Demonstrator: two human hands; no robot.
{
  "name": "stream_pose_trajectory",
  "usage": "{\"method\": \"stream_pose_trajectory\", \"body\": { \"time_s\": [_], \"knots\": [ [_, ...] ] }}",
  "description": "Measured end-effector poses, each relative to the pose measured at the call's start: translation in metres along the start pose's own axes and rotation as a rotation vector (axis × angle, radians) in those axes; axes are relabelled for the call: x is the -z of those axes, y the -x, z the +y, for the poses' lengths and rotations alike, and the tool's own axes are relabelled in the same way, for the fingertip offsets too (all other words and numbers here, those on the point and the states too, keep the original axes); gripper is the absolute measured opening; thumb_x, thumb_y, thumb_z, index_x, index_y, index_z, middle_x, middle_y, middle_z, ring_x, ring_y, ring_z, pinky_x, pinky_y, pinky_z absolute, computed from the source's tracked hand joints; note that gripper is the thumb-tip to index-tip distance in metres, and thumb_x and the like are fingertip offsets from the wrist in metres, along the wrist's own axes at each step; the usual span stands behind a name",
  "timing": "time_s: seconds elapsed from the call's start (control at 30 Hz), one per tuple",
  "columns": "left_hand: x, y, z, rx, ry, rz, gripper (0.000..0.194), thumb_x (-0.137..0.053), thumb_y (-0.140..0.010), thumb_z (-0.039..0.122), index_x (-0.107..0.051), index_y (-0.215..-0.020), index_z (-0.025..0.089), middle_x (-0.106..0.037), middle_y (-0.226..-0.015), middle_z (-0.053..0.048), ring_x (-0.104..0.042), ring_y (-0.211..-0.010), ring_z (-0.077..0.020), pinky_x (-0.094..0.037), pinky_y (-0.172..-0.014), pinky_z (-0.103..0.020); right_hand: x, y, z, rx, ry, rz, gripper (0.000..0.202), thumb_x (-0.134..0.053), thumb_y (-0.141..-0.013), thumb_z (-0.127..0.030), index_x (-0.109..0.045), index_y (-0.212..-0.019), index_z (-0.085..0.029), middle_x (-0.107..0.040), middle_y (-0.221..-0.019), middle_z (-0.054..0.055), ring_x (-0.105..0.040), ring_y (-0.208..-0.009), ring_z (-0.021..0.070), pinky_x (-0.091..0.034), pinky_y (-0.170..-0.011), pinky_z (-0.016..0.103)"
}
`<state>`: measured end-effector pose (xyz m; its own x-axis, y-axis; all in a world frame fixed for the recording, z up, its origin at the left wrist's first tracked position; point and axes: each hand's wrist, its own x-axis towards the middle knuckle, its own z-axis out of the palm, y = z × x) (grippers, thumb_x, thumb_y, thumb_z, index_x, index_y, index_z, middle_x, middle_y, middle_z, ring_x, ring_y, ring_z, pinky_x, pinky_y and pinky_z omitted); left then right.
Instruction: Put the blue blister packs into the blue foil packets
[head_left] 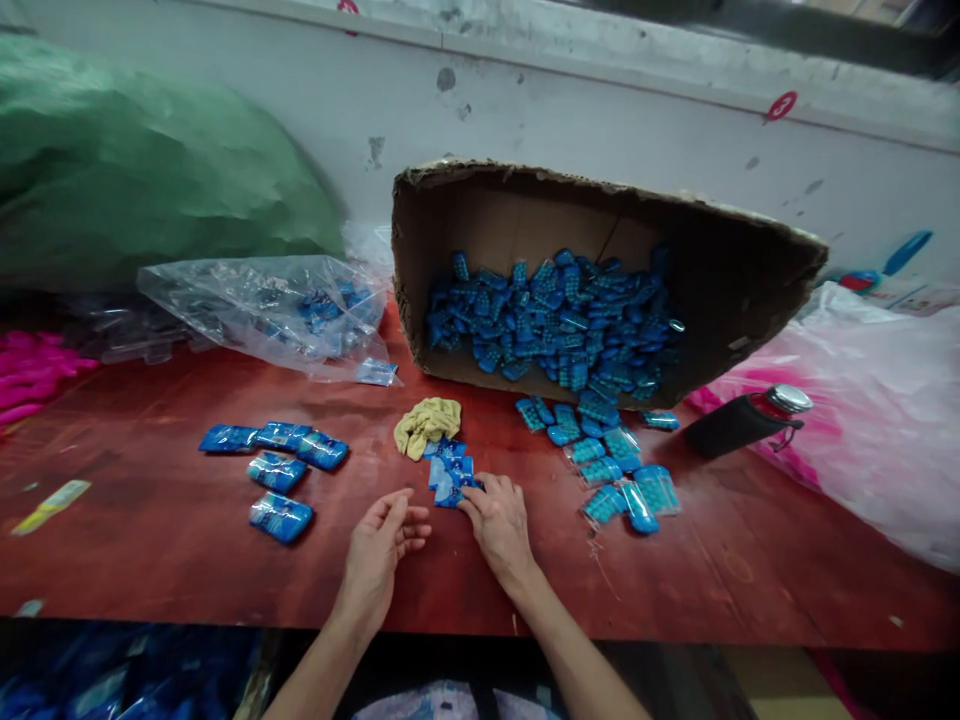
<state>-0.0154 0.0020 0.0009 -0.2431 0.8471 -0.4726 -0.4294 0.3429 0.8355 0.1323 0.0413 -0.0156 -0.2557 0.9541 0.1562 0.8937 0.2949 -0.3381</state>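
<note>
Forearms (568, 638), right fingers (493, 487) touching blue packets (448, 472)

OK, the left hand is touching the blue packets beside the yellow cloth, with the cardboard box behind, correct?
Wrong hand: the head view shows the right hand touching the blue packets beside the yellow cloth, with the cardboard box behind. The left hand is apart from them.

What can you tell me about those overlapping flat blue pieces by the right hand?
The flat blue pieces are small, with paler patches; they look like plastic or glossy card, any print too small to read. They overlap in a short row on the red table, the far end beside a crumpled yellow cloth, possibly touching it. The right hand has its fingertips at the near end; the left hand is close but apart.
</note>
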Motion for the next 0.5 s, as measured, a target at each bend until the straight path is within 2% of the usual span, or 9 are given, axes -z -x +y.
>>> {"method": "stream_pose_trajectory", "body": {
  "time_s": [0.1,0.17,0.23,0.27,0.3,0.37,0.43,0.5],
  "knots": [
    [0.004,-0.015,-0.003,-0.206,-0.318,0.056,0.035,-0.054,-0.071,0.038,-0.053,-0.097,0.015,-0.064,-0.077,-0.005,-0.061,-0.062,-0.0165,-0.048,-0.057,-0.03,0.001,0.001,0.0,0.0,-0.014,0.004,0.014,-0.052,-0.083,-0.026,-0.063,-0.091,-0.027,-0.06,-0.099,0.003,-0.048,-0.091,0.0197,-0.034,-0.077,0.032],
    [0.004,-0.033,0.003,-0.466,-0.609,0.114,0.039,-0.051,-0.073,0.039,-0.052,-0.104,0.015,-0.063,-0.096,-0.011,-0.06,-0.087,-0.023,-0.047,-0.075,-0.039,0.004,-0.001,0.001,-0.005,-0.01,0.01,0.023,-0.055,-0.08,-0.029,-0.059,-0.103,-0.027,-0.058,-0.105,0.005,-0.048,-0.093,0.0208,-0.035,-0.077,0.033],
    [-0.001,-0.056,0.014,-0.727,-0.891,0.177,0.047,-0.048,-0.075,0.038,-0.046,-0.116,0.014,-0.051,-0.121,-0.016,-0.043,-0.115,-0.0278,-0.035,-0.093,-0.045,0.005,-0.004,0.001,-0.026,0.009,0.021,0.037,-0.057,-0.078,-0.031,-0.052,-0.114,-0.026,-0.054,-0.112,0.006,-0.047,-0.095,0.0224,-0.035,-0.078,0.034],
    [-0.006,-0.07,0.019,-0.795,-1.014,0.2,0.051,-0.046,-0.076,0.038,-0.042,-0.121,0.013,-0.044,-0.129,-0.017,-0.033,-0.123,-0.0297,-0.029,-0.097,-0.047,0.005,-0.005,0.001,-0.045,0.025,0.023,0.038,-0.057,-0.078,-0.031,-0.051,-0.115,-0.026,-0.054,-0.113,0.007,-0.047,-0.096,0.0232,-0.035,-0.078,0.035],
    [-0.012,-0.084,0.023,-0.817,-1.132,0.2,0.056,-0.046,-0.076,0.038,-0.039,-0.125,0.012,-0.038,-0.134,-0.019,-0.026,-0.126,-0.0321,-0.025,-0.098,-0.05,0.004,-0.006,0.001,-0.064,0.042,0.022,0.036,-0.057,-0.078,-0.031,-0.053,-0.113,-0.026,-0.054,-0.113,0.007,-0.047,-0.096,0.0237,-0.035,-0.077,0.035],
    [-0.024,-0.108,0.028,-0.774,-1.294,0.17,0.059,-0.049,-0.074,0.037,-0.039,-0.125,0.009,-0.038,-0.133,-0.022,-0.025,-0.126,-0.0367,-0.021,-0.097,-0.056,0.0,-0.008,0.0,-0.086,0.06,0.016,0.025,-0.055,-0.08,-0.029,-0.058,-0.104,-0.027,-0.057,-0.107,0.005,-0.048,-0.093,0.0234,-0.035,-0.076,0.034],
    [-0.034,-0.123,0.029,-0.753,-1.327,0.151,0.057,-0.051,-0.073,0.035,-0.042,-0.123,0.008,-0.042,-0.129,-0.024,-0.027,-0.124,-0.0385,-0.019,-0.096,-0.058,-0.003,-0.009,-0.001,-0.094,0.056,0.019,0.016,-0.052,-0.082,-0.027,-0.062,-0.095,-0.028,-0.059,-0.101,0.003,-0.049,-0.09,0.0217,-0.035,-0.074,0.032],
    [-0.036,-0.125,0.025,-0.756,-1.311,0.153,0.056,-0.047,-0.076,0.035,-0.041,-0.124,0.008,-0.041,-0.13,-0.024,-0.027,-0.125,-0.0368,-0.02,-0.097,-0.057,-0.003,-0.009,-0.001,-0.1,0.036,0.025,0.015,-0.049,-0.084,-0.026,-0.063,-0.089,-0.028,-0.06,-0.095,0.003,-0.049,-0.087,0.0203,-0.035,-0.073,0.031]
  ]
}}
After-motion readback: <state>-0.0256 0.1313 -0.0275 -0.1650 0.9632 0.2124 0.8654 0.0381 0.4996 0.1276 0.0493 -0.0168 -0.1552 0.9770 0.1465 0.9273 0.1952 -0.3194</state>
